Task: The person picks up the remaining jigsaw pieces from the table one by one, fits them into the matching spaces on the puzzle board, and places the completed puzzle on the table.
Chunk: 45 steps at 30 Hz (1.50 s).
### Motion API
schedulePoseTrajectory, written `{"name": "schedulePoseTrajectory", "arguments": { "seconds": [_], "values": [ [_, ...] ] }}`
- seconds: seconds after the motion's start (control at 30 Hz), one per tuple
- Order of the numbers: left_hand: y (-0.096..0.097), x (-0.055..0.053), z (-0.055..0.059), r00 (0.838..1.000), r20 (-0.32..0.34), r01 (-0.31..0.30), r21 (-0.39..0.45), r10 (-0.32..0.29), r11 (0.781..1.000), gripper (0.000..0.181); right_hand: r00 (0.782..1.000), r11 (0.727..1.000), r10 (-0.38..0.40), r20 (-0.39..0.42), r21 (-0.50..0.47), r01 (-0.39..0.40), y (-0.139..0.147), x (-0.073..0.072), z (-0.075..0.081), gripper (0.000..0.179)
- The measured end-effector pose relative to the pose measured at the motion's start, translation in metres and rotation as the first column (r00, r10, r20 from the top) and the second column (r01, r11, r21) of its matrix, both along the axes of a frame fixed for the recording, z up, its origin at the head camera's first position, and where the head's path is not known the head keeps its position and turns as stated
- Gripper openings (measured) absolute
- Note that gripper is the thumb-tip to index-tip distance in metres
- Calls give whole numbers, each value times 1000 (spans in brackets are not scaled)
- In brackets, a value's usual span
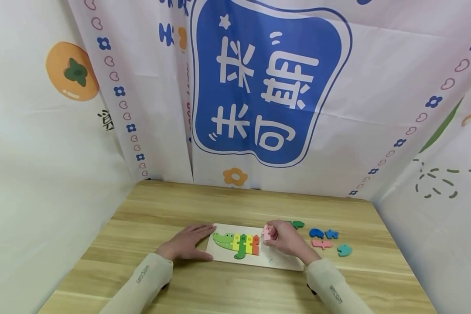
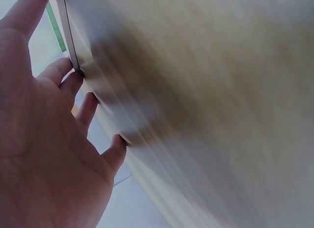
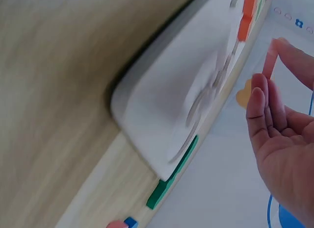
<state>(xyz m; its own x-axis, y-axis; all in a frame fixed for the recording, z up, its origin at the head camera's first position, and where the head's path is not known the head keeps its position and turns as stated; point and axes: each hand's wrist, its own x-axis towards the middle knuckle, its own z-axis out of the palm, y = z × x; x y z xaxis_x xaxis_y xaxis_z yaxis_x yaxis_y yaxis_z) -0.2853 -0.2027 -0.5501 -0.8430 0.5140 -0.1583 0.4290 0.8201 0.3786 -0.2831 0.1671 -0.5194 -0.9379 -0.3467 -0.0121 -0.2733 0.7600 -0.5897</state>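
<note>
My right hand (image 1: 288, 237) pinches a pink puzzle piece (image 1: 267, 232) between thumb and fingertips, over the puzzle board's right half. In the right wrist view this pink piece (image 3: 269, 59) is held edge-on, raised above the board (image 3: 152, 105). The pale wooden board (image 1: 276, 258) holds a crocodile's green head (image 1: 223, 240) on its left, followed by yellow, green and orange-red pieces (image 1: 255, 245). At the board's left end rests my left hand (image 1: 188, 243), fingers extended and thumb by the near corner. The left wrist view shows its spread fingers (image 2: 88, 110) along the board's edge.
Loose pieces lie on the wooden table (image 1: 172, 288) right of the board: green (image 1: 298, 224), dark blue (image 1: 316, 233), blue (image 1: 331, 234), pink (image 1: 322, 244) and teal (image 1: 344, 250). A printed white curtain (image 1: 161, 144) hangs behind the table, with more cloth at both sides.
</note>
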Motion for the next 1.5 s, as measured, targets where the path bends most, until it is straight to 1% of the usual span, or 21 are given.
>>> {"name": "schedulePoseTrajectory", "arguments": {
  "seconds": [0.1, 0.2, 0.3, 0.47, 0.67, 0.73, 0.87, 1.03, 1.17, 1.3, 1.5],
  "values": [
    [0, 0, 0, 1000, -3, 2, 13, -2, 1000, 100, 1000, 1000, 26, 11, 3, -26, -4, 4, -3, 63],
    [0, 1, 0, 1000, -1, -5, 13, 5, 1000, 100, 998, 998, 64, 8, 10, -64, -6, 6, -7, 62],
    [0, 1, 0, 1000, 2, -9, 10, 9, 1000, 100, 996, 996, 86, 5, 15, -86, -7, 9, -10, 63],
    [-1, 2, -1, 1000, 5, -7, 14, 7, 1000, 99, 997, 997, 77, 21, 4, -78, -10, 12, -12, 64],
    [-1, 3, 0, 1000, 9, -6, 18, 6, 1000, 99, 995, 995, 92, -28, 32, -91, -13, 12, -17, 60],
    [-1, 4, 0, 1000, 6, -5, 12, 5, 1000, 99, 995, 995, 93, -33, 34, -91, -14, 11, -18, 58],
    [0, 4, 1, 1000, 3, -3, 8, 3, 1000, 99, 996, 996, 85, -26, 37, -84, -14, 12, -18, 58],
    [2, 3, 3, 1000, 8, -4, 16, 4, 1000, 100, 998, 997, 56, -5, 52, -55, -14, 13, -14, 57],
    [2, 3, 3, 1000, -2, 0, 13, 0, 1000, 101, 999, 997, 47, 1, 63, -47, -15, 12, -12, 57],
    [1, 3, 2, 1000, -3, 5, 16, -5, 1000, 101, 998, 996, 63, 3, 66, -63, -16, 11, -12, 57],
    [0, 3, 3, 1000, 2, 6, 28, -6, 1000, 100, 997, 995, 78, 10, 58, -79, -17, 10, -16, 52]
  ]
}}
